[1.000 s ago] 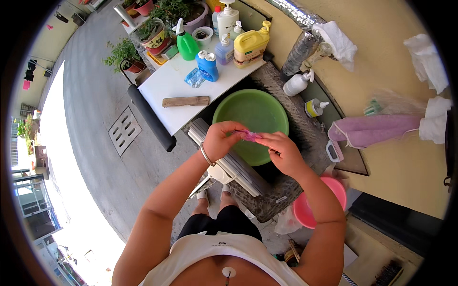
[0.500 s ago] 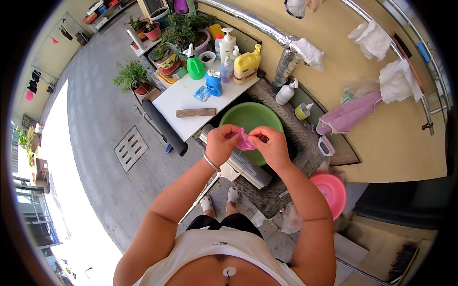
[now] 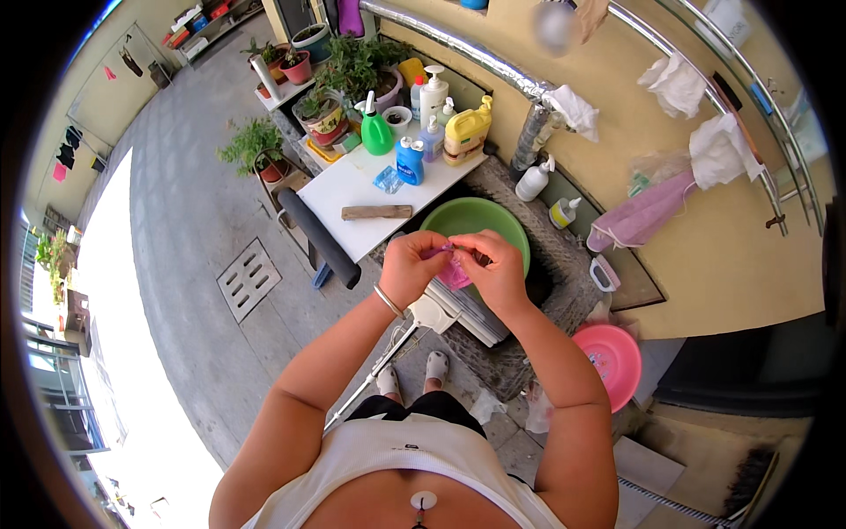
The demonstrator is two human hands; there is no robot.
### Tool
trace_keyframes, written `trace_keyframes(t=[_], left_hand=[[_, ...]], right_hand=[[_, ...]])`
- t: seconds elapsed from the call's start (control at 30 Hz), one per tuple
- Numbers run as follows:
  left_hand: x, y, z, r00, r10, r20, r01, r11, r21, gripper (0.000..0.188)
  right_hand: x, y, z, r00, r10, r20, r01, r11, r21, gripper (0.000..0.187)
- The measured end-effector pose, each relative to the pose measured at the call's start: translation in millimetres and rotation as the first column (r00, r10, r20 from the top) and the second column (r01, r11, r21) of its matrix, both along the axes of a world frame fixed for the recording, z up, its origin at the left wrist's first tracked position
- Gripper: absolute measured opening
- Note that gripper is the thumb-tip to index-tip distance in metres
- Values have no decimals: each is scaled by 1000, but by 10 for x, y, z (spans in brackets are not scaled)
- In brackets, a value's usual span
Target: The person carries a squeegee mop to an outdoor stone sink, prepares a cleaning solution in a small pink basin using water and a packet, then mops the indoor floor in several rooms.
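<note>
My left hand and my right hand meet over the near side of a green basin. Between them is a small, thin, crumpled pink piece of plastic, partly see-through; its exact kind I cannot make out. Both hands are closed, pinching its upper edge with thumbs and fingers close together. The lower part of the plastic hangs loose below the fingertips. Fingers cover much of its top. Beneath my forearms stands a mop with a white head.
Left of the basin, a white tabletop carries a wooden block, a blue bottle, a green spray bottle and a yellow jug. A pink basin is at the right. A dark padded bar juts out beside the table.
My hands have drawn closer together, fingertips nearly touching at the plastic's upper edge. The plastic now hangs down more between them. The whole view has shifted slightly.
</note>
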State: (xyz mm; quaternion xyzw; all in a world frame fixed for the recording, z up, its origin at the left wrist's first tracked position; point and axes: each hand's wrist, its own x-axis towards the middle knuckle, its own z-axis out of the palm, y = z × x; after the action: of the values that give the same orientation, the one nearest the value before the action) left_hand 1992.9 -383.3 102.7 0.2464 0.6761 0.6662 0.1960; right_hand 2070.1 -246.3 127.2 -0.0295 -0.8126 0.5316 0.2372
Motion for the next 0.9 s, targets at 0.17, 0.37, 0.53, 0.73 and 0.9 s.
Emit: trace_keyframes(t=[0.17, 0.37, 0.53, 0.73, 0.9], left_hand=[[-41, -4, 65, 989, -84, 120, 77, 995, 57, 20], [-49, 1, 178, 933, -194, 302, 135, 969, 205, 25], [-94, 36, 97, 908, -239, 344, 142, 949, 282, 28], [-159, 88, 40, 954, -167, 248, 136, 981, 139, 30], [-132, 175, 156, 988, -123, 92, 122, 992, 21, 31]], right_hand=[[21, -10, 50, 999, 12, -45, -11, 1000, 27, 15], [41, 19, 72, 985, -3, -172, 44, 971, 235, 15], [17, 83, 70, 979, 17, -205, 61, 927, 370, 17], [-73, 249, 131, 993, 108, -57, -119, 960, -253, 22], [-200, 431, 205, 956, 275, -100, -258, 632, -731, 17]])
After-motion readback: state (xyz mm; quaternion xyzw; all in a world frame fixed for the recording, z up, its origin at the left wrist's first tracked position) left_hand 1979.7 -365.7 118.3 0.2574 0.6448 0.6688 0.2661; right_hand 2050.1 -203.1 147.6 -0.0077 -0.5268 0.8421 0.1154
